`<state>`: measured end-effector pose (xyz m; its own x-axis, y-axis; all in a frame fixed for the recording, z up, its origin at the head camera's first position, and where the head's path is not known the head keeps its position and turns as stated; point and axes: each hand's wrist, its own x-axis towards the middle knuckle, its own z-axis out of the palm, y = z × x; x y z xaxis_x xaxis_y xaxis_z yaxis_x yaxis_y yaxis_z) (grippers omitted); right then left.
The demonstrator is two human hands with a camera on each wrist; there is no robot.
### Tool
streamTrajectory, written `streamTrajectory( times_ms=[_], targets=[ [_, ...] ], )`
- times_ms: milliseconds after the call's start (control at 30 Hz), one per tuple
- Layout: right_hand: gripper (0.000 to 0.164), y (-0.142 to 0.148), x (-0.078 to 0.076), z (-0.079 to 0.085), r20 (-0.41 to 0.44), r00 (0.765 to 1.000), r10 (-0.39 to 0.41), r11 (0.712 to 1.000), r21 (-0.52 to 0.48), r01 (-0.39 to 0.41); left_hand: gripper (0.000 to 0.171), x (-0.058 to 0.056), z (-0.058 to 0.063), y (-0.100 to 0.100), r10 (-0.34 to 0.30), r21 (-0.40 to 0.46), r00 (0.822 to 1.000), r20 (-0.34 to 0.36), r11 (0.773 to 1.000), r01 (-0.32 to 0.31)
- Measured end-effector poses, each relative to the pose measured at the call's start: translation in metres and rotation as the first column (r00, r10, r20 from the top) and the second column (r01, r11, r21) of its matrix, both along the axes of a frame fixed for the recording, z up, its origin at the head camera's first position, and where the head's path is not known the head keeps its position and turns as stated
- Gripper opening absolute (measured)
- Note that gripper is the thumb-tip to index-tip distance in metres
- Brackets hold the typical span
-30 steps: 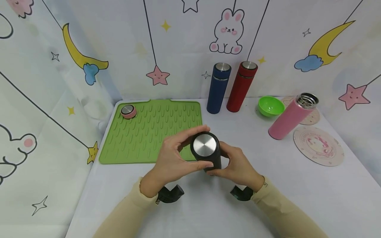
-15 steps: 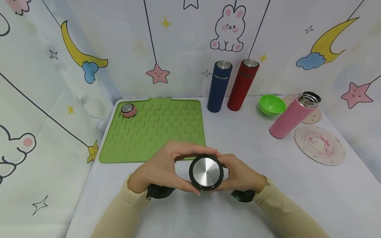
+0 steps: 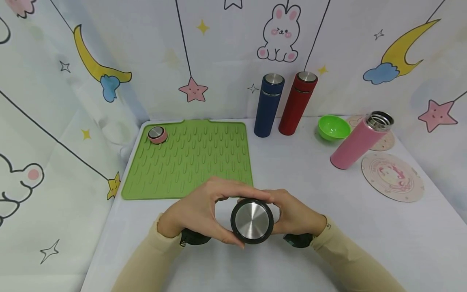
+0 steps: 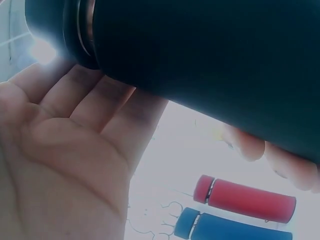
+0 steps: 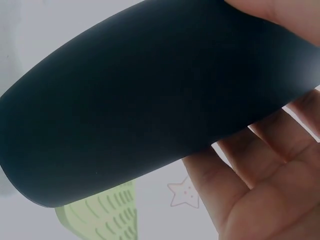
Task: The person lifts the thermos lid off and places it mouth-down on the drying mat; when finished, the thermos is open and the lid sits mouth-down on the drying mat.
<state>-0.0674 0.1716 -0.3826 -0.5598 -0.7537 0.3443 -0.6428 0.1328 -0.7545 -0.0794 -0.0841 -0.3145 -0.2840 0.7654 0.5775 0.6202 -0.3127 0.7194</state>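
A black thermos bottle (image 3: 251,221) with a brushed-steel lid top stands nearly end-on to the head view, its lid toward the camera. My left hand (image 3: 204,211) curves around the lid end, thumb on the near side and fingers on the far side. From the right, my right hand (image 3: 297,215) grips the body lower down. The left wrist view shows the dark body (image 4: 200,55), a thin metallic ring by the lid (image 4: 47,22), and right-hand fingertips (image 4: 245,142) on the body. In the right wrist view the right fingers (image 5: 280,140) wrap the bottle; its lid is out of frame.
A green mat (image 3: 189,162) at the left bears a pink lid (image 3: 157,135). Blue (image 3: 269,105) and red (image 3: 298,103) thermoses stand at the back. To the right are a green bowl (image 3: 333,128), a lidless pink thermos (image 3: 359,142) and a round patterned mat (image 3: 393,177).
Both hands have brought the black thermos down toward the near edge of the view, and its lid now faces the head camera more squarely. The left hand has lowered with it, still around the lid.
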Motion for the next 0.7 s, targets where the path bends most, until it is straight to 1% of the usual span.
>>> streamTrajectory(
  times_ms=[200, 300, 367, 467, 533, 633, 700],
  targets=[
    [0.067, 0.0004, -0.0004, -0.0009, -0.009, 1.0, -0.011, 1.0, -0.001, 0.011, 0.077, 0.0012, 0.0001, 0.0008, 0.013, 0.002, 1.0, -0.019, 1.0, -0.013],
    [0.07, 0.0018, -0.0003, -0.0009, -0.021, 0.999, -0.042, 0.999, 0.017, 0.043, 0.076, 0.0006, 0.0003, 0.0013, 0.018, 0.012, 1.0, -0.018, 1.0, -0.018],
    [0.073, 0.0032, -0.0005, -0.0011, -0.032, 0.997, -0.066, 0.997, 0.03, 0.067, 0.076, 0.0002, 0.0, 0.0012, 0.033, 0.018, 0.999, -0.018, 0.999, -0.032],
    [0.077, 0.0049, -0.0008, -0.0013, -0.056, 0.993, -0.1, 0.994, 0.039, 0.102, 0.078, -0.0006, -0.0011, 0.0011, 0.054, 0.027, 0.998, 0.01, 0.998, -0.054],
    [0.075, 0.0055, -0.0008, -0.0014, -0.066, 0.99, -0.126, 0.991, 0.042, 0.129, 0.08, -0.0008, -0.0023, 0.0013, 0.079, 0.033, 0.996, 0.04, 0.996, -0.08],
    [0.071, 0.0053, -0.0008, -0.0019, -0.072, 0.984, -0.164, 0.986, 0.026, 0.166, 0.081, -0.0011, -0.0044, 0.0022, 0.124, 0.042, 0.988, 0.088, 0.991, -0.128],
    [0.073, 0.0048, -0.0009, -0.0023, -0.059, 0.98, -0.189, 0.982, 0.013, 0.19, 0.081, -0.0014, -0.0058, 0.0029, 0.158, 0.048, 0.981, 0.11, 0.985, -0.164]
  ],
)
